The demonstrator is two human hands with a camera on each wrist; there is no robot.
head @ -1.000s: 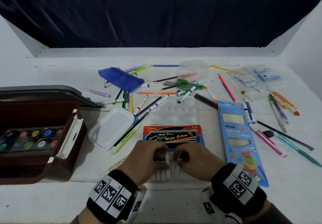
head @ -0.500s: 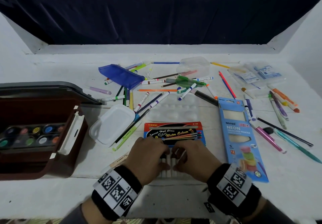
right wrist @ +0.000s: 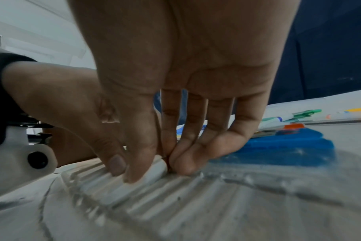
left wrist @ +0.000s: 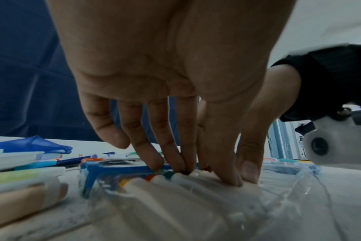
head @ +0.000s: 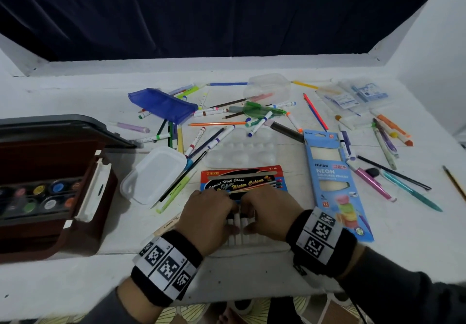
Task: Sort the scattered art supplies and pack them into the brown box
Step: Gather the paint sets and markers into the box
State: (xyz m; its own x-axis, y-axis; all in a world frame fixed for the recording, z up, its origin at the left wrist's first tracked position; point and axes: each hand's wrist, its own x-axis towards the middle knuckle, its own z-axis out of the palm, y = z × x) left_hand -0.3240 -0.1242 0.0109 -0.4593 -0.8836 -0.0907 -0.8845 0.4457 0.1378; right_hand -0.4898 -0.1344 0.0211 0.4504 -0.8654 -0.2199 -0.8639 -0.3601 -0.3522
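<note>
A clear ribbed tray (head: 248, 239) of white paint tubes sticks out of the red and blue water colour box (head: 244, 180) near the table's front edge. My left hand (head: 228, 219) presses its straight fingertips on the tube caps (left wrist: 161, 181), thumb on the tray (left wrist: 278, 187). My right hand (head: 252, 219) pinches one white tube (right wrist: 159, 168) between thumb and fingers over the tray (right wrist: 196, 203). The brown box (head: 83, 235) stands open at the left, with a set of paint pots (head: 37, 197) inside.
A blue neon pencil box (head: 335, 180) lies right of my hands, a white lidded tub (head: 156, 172) to the left. Behind are a white palette (head: 239, 152), a blue pouch (head: 164, 103), a clear container (head: 267, 86) and several scattered pens and pencils.
Both hands stay on the tube tray; the fingers have shifted a little along the tubes. The head view has drifted slightly.
</note>
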